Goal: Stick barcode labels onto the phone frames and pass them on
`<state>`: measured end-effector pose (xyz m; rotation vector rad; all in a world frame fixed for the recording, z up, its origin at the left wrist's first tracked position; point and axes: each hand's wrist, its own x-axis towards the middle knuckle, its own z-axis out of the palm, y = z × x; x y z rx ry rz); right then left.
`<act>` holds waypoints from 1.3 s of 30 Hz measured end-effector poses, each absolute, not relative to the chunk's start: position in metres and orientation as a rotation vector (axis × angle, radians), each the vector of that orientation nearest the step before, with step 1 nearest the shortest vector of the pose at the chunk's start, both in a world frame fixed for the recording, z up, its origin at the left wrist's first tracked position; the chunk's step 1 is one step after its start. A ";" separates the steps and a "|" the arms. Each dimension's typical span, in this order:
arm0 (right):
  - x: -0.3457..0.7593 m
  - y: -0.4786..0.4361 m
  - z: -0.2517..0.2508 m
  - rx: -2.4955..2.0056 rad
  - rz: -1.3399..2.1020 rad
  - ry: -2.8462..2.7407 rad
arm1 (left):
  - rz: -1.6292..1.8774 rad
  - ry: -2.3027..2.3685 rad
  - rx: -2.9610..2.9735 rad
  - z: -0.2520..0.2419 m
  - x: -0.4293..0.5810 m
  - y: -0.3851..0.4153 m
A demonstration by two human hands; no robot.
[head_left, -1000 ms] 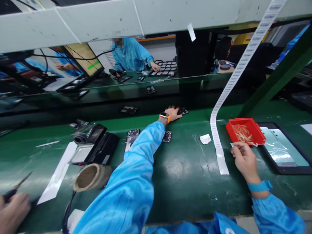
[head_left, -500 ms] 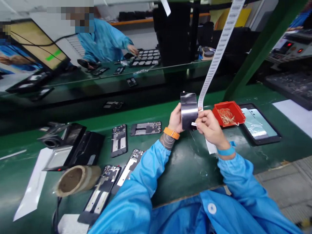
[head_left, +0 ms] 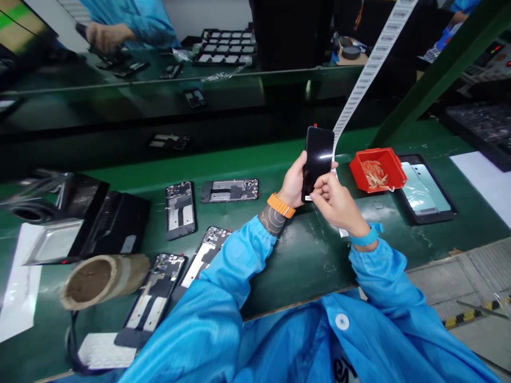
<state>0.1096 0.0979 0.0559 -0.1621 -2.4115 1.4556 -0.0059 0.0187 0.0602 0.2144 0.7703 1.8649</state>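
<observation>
My left hand [head_left: 294,181] is wrapped round the lower left side of a black phone [head_left: 319,157], held upright with its dark glossy face toward me. A small white label [head_left: 308,198] lies at the phone's bottom edge. My right hand [head_left: 334,201] has thumb and forefinger pinched together on that label. Behind the phone, a long strip of printed labels [head_left: 363,82] runs down from the top right. Left of my hands, several opened phones [head_left: 180,210] with bare inner parts lie on the green bench.
A red bin [head_left: 379,169] of rubber bands stands right of my hands, beside a black tray [head_left: 435,217] with pale green panels. At the left are a tape roll [head_left: 106,279] and a black device [head_left: 123,229]. Across the bench, another person's hand [head_left: 107,36] is near phone parts.
The view has tilted down and shifted. The phone's face now looks darker and straighter, and the white label has gone from jutting out at my right fingertips to lying along the phone's bottom edge.
</observation>
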 end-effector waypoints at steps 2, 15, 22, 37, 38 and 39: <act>0.110 0.097 0.057 -0.160 1.402 -2.437 | 1.874 0.780 0.215 0.059 -0.005 0.019; 0.107 0.114 0.041 -0.416 1.066 -2.170 | 2.206 1.086 0.077 0.071 -0.006 0.020; 0.099 0.111 0.034 -0.432 1.738 -1.917 | 2.130 1.182 0.245 0.063 -0.009 0.021; 0.098 0.124 0.029 -0.690 1.886 -1.751 | 1.937 0.966 0.490 0.055 0.002 0.017; 0.098 0.124 0.030 -0.676 1.901 -1.767 | 1.948 0.978 0.480 0.055 0.000 0.017; 0.100 0.124 0.031 -0.660 1.924 -1.789 | 1.966 0.998 0.460 0.055 -0.003 0.017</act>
